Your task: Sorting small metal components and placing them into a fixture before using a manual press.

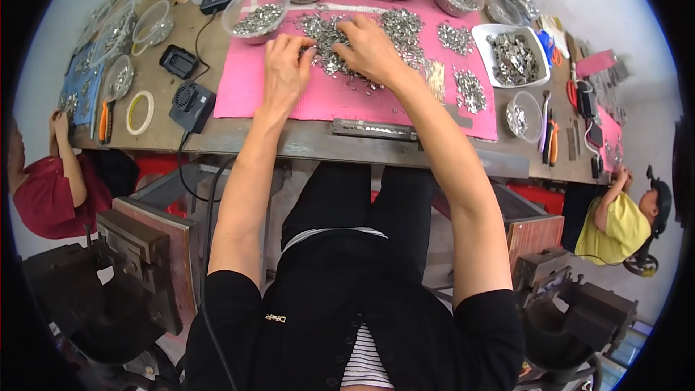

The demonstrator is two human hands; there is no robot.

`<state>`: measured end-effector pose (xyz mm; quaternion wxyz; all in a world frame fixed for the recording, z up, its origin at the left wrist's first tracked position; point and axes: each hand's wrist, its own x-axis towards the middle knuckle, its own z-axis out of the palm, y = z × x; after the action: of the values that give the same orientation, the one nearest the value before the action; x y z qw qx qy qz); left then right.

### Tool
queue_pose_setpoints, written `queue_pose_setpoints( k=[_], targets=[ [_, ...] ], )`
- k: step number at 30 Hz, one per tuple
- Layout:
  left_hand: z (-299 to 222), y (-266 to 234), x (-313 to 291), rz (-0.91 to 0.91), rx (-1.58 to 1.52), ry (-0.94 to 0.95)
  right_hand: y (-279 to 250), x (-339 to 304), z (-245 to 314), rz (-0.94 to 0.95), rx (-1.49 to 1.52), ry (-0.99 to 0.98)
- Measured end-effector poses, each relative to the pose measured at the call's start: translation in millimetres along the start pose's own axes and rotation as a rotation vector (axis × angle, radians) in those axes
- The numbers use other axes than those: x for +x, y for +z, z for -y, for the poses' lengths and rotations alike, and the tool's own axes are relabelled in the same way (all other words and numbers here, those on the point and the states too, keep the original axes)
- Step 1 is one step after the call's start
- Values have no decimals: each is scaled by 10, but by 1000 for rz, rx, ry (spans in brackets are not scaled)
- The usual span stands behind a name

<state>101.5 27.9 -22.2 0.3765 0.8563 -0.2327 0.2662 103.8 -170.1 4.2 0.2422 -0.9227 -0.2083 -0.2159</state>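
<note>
A heap of small shiny metal pieces (pixel 405 32) lies on a pink mat (pixel 242 94). My left hand (pixel 284 72) is at the heap's left edge, thumb and forefinger pinched together; whatever is between the tips is too small to make out. Over the middle of the heap is my right hand (pixel 371 51), its fingers bent and its thumb apart from them, touching the pieces. Nearer to me, a narrow metal tray (pixel 373 130) with a row of small pieces lies along the table edge. Two smaller piles, an upper pile (pixel 456 38) and a lower pile (pixel 470 92), are at the right.
Clear plastic tubs (pixel 257 18) of metal pieces line the back. A white dish (pixel 510 61) of larger pieces stands right. A black charger (pixel 192 106) and tape roll (pixel 140 112) lie left; orange-handled pliers (pixel 553 143) lie right. Co-workers sit at both sides.
</note>
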Motion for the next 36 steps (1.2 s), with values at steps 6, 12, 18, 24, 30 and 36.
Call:
queue_pose_setpoints(
  k=[6, 12, 18, 24, 30, 36],
  targets=[
    [-90, -24, 25, -27, -81, -67, -42, 105, -9, 58, 71, 93],
    [-133, -53, 20, -54, -300, -247, -90, 41, -33, -85, 116, 78],
    [-87, -51, 6, -63, -371, -333, -375, -79, 170, -67, 234, 186],
    [-431, -291, -160, 86, -282, -117, -865, -692, 201, -59, 215, 239],
    [-448, -417, -433, 201, -16, 108, -1090, -1201, 131, 94, 206, 482],
    [-500, -434, -463, 228, 46, 169, -1100, -1351, 36, 129, 137, 240]
  ],
)
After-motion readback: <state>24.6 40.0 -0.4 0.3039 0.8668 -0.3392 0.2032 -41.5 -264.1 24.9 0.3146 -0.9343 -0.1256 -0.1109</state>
